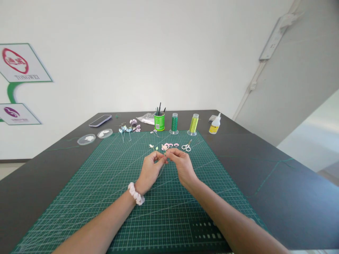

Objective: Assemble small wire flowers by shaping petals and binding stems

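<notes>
My left hand (151, 168), with a white scrunchie (136, 194) on its wrist, and my right hand (183, 166) meet above the green cutting mat (111, 197). Both are closed in a pinch on the thin stem of a small pale pink flower (164, 147), whose head rises above the fingertips. Part of the stem is hidden by the fingers. Just beyond the hands lie pink petal pieces (176, 145), a small white bud (151, 146) and a small green leaf (156, 148). White-handled scissors (186, 147) rest to the right of them.
Behind the mat stand a green pen tin (159, 121), a green thread spool (174, 124), a yellow-green spool (194, 125) and a glue bottle (215, 125). Blue leaves on wires (125, 130), purple flowers (136, 127), shallow dishes (86, 139) and a phone (100, 120) lie left.
</notes>
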Demonstrator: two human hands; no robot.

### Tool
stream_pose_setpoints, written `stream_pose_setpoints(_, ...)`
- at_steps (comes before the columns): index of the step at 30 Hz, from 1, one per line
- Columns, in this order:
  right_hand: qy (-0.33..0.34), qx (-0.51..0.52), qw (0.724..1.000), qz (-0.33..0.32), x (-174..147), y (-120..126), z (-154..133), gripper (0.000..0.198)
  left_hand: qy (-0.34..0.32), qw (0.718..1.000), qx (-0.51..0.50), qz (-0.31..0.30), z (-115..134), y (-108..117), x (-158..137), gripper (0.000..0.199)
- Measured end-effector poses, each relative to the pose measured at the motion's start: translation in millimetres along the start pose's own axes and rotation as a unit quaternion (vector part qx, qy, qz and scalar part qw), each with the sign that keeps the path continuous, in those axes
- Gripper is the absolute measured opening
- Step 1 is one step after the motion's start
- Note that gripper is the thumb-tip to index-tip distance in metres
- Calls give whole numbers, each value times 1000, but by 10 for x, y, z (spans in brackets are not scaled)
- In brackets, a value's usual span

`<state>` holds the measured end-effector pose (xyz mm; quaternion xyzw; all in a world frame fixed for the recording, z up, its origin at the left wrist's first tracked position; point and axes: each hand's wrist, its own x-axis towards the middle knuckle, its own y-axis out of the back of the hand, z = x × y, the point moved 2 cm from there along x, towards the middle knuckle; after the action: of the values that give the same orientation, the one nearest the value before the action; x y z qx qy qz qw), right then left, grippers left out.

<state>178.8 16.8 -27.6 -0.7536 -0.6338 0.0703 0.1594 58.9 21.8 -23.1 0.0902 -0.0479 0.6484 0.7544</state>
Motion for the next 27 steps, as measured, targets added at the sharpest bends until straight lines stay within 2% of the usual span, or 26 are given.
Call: stream_pose_setpoints(27, -3, -23, 1000, 8, 5, 25, 30, 10, 40, 996, -74, 21, -22, -9, 2, 12)
